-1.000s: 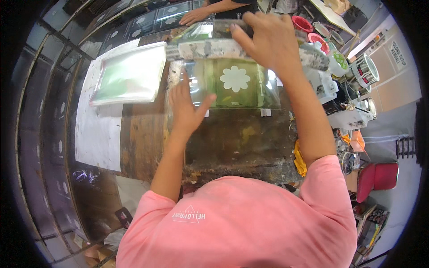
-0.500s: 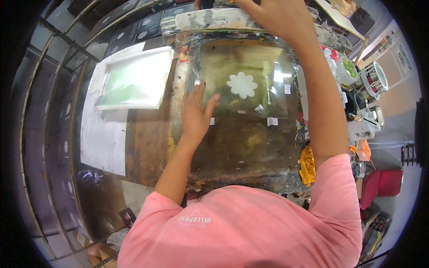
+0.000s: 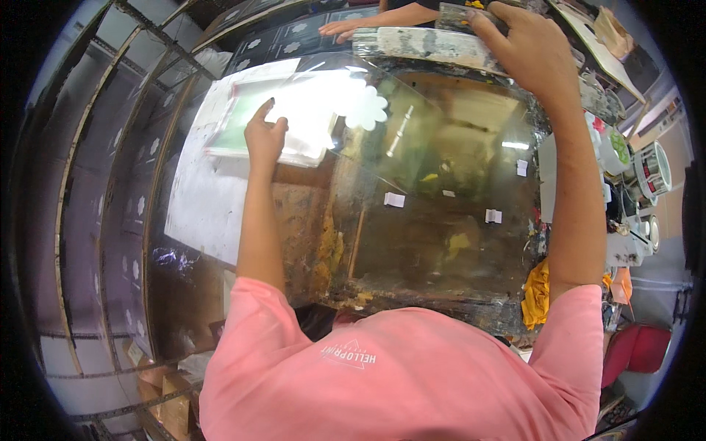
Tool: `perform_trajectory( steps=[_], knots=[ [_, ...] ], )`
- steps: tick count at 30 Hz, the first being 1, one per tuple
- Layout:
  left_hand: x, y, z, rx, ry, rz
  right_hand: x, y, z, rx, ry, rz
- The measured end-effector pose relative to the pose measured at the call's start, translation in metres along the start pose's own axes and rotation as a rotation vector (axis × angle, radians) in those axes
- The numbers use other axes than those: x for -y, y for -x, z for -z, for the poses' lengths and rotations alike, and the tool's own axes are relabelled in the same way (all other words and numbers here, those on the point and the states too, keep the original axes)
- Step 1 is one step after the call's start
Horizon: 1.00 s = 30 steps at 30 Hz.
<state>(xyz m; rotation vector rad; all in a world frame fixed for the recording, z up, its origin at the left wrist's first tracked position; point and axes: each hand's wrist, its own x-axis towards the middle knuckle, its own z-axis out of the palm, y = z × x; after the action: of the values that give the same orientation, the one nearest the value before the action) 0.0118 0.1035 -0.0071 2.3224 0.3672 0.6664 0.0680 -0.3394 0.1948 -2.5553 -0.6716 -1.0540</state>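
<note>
My left hand (image 3: pixel 265 138) has its thumb and forefinger closed on a clear plastic sheet, tilted over the left half of the table. The sheet bears a white flower shape (image 3: pixel 365 109) and a thin white line with small marks (image 3: pixel 401 131). Glare hides part of its edge. Underneath lies a stack of clear sheets (image 3: pixel 239 121), greenish in places, on white paper (image 3: pixel 202 187). At the far right my right hand (image 3: pixel 535 50) curls over the end of a paint-stained bar (image 3: pixel 471 16); its fingertips are partly hidden.
The stained dark tabletop (image 3: pixel 434 250) carries small white tabs (image 3: pixel 394 199). Beyond it is another white-grey stained bar (image 3: pixel 426 45), with another person's hand (image 3: pixel 342 29) beside it. Drying racks (image 3: pixel 110 220) stand left. Tubs (image 3: pixel 651 169) and a yellow cloth (image 3: pixel 537 294) sit right.
My left hand has moved left and away from me, and the flower-marked sheet has slid left off the table's middle. Another person's hand has appeared at the far side.
</note>
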Motion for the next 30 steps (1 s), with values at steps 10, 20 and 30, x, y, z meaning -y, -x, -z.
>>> perform_trajectory(
  steps=[10, 20, 30],
  knots=[
    [0.06, 0.041, -0.016, -0.113, -0.404, -0.249, -0.011, 0.009, -0.007, 0.119, 0.041, -0.019],
    [0.046, 0.061, -0.021, 0.098, -0.524, -0.211, -0.019, 0.008, -0.014, 0.112, 0.002, -0.007],
    [-0.023, 0.025, -0.003, 0.114, -0.4, -0.411, -0.018, 0.011, -0.014, 0.072, 0.035, 0.052]
  ],
)
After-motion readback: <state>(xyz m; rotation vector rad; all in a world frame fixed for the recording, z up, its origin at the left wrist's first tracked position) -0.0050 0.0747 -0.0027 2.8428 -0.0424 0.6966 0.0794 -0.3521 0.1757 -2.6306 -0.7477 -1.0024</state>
